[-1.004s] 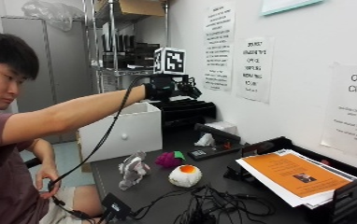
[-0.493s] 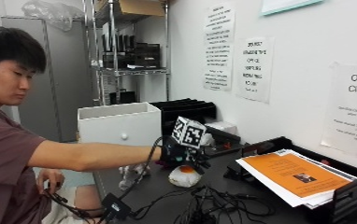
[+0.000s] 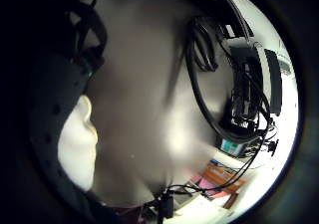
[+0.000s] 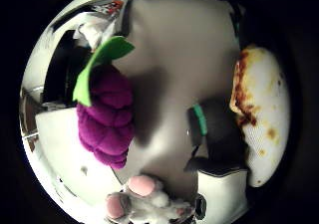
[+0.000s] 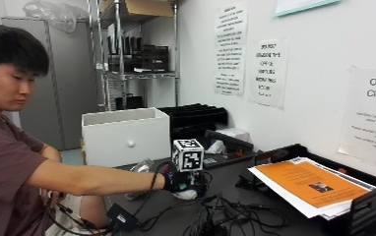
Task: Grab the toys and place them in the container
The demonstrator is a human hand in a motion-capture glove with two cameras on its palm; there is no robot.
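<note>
Dark table, gloved hand low over egg toy, grip unclear, grape toy nearby

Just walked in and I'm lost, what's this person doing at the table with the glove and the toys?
A person is clearing toys from a dark table into a white container. The gloved right hand is reaching down over a white and orange toy, which lies close against the palm. Whether the fingers grip it yet can't be seen. A purple grape toy and a white plush with pink paws lie on the table nearby.
</note>
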